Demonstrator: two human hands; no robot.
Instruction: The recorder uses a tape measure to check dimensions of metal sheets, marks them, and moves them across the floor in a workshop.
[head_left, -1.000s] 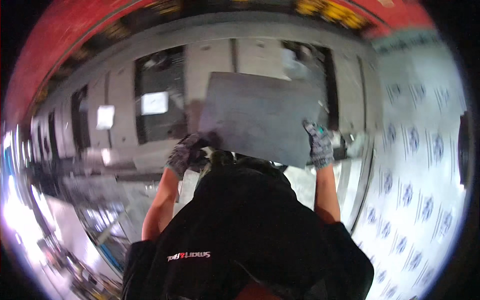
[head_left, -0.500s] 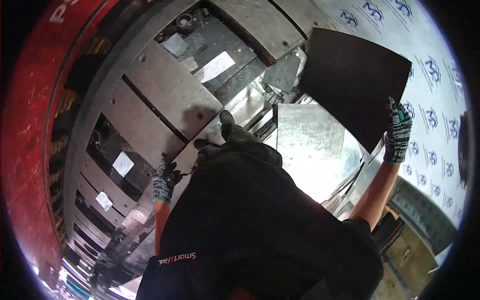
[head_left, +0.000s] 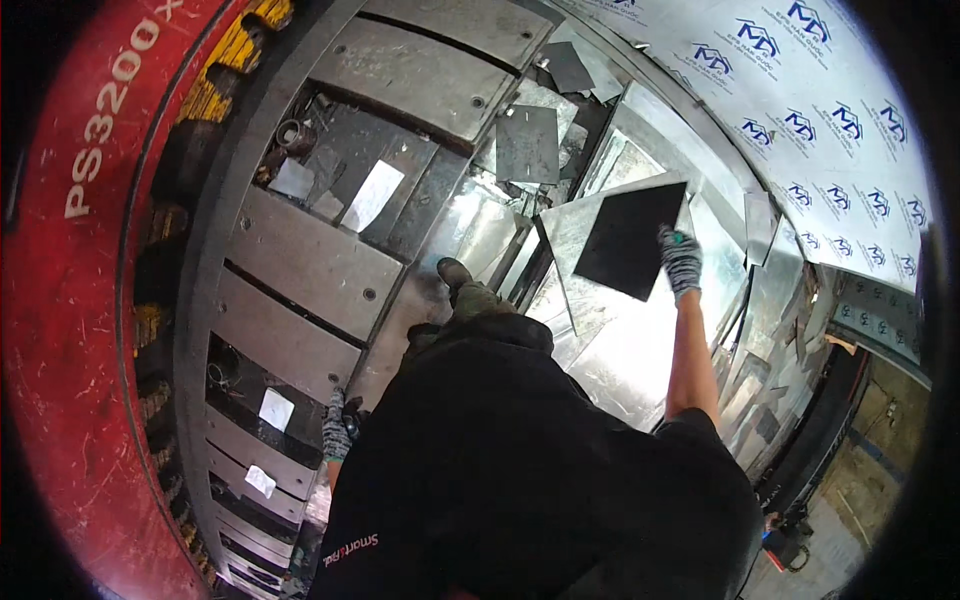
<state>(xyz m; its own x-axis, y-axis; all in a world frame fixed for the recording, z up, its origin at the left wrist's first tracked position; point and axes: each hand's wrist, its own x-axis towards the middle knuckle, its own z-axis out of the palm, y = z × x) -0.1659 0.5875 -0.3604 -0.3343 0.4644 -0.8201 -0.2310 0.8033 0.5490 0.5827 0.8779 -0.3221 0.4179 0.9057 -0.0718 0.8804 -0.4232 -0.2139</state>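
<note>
My right hand (head_left: 681, 261), in a grey knit glove, is stretched out to the right and grips the edge of a dark square metal sheet (head_left: 625, 240). The sheet hangs over a pile of shiny cut metal sheets (head_left: 610, 340). My left hand (head_left: 337, 430), also gloved, hangs low at my left side near the grey machine bed (head_left: 300, 270) and holds nothing that I can see. My dark shirt fills the lower middle of the view, and one boot (head_left: 455, 275) shows on the machine bed.
A red machine frame (head_left: 70, 330) curves along the left. Grey steel plates with slots and white paper scraps lie across the bed. A smaller dark sheet (head_left: 527, 143) rests further off. White film-covered sheeting with blue marks (head_left: 800, 110) spans the upper right.
I have turned to the right. My left hand let go of the dark sheet and dropped to my side. My right hand alone has carried the sheet lower, over the pile.
</note>
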